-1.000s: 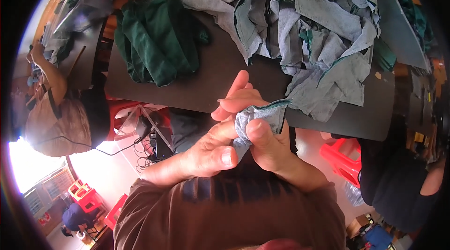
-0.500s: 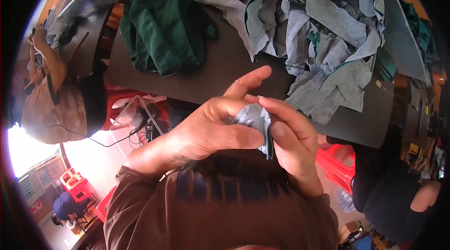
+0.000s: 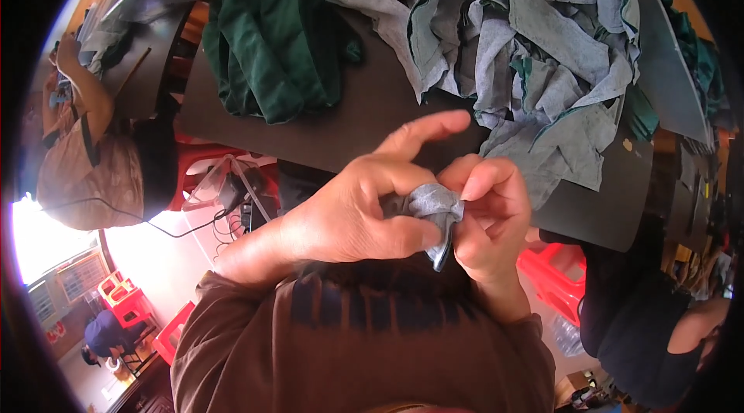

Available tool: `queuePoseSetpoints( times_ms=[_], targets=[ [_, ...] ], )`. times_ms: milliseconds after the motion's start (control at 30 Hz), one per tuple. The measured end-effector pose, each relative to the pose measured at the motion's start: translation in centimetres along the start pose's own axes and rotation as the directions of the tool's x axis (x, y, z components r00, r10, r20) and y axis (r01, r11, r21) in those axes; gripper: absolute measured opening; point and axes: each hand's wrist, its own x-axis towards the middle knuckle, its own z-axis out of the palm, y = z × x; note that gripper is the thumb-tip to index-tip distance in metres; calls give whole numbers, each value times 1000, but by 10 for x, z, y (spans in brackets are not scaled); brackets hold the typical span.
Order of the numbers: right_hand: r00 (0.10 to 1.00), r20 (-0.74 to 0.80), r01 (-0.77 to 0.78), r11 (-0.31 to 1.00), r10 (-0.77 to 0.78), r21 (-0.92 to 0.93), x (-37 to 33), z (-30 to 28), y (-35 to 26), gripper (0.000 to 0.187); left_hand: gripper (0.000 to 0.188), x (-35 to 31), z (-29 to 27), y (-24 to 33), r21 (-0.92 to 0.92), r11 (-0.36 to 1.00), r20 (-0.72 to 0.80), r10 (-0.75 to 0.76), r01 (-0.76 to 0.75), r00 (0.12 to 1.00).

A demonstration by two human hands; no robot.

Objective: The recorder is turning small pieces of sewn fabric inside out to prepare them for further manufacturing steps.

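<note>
Between my two hands is a small bunched piece of grey fabric (image 3: 438, 205) with a dark green edge hanging at its lower end. My left hand (image 3: 364, 208) clasps it between thumb and fingers, while the index finger points out over the table. On the other side, my right hand (image 3: 492, 219) pinches the fabric's right edge with thumb and fingertips. Beyond my hands lies a large heap of grey fabric pieces (image 3: 562, 49) with green edging. To its left rests a folded dark green fabric bundle (image 3: 271, 41).
The dark table (image 3: 256, 138) spans the space ahead. A person in a light brown top (image 3: 93, 173) is at the left; another in dark clothing (image 3: 643, 328) is at the right. Red plastic stools (image 3: 554, 277) stand on both sides. A cable (image 3: 182, 239) hangs at the left.
My right fingers have curled inward from a straighter pose and now pinch the fabric's edge. The grey piece has turned and bunched between my hands. My left index finger reaches slightly farther right.
</note>
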Motion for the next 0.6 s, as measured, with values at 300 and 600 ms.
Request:
queuePoseSetpoints(
  times_ms=[300, 600],
  targets=[
    [889, 220, 457, 756, -401, -469, 12, -8, 5, 34, 15, -6, 12, -9, 357, 922, -285, 257, -147, 923],
    [801, 365, 577, 447, -475, -684, 11, -3, 5, 29, 23, 4, 21, -25, 856, 506, -308, 662, -105, 683]
  ],
)
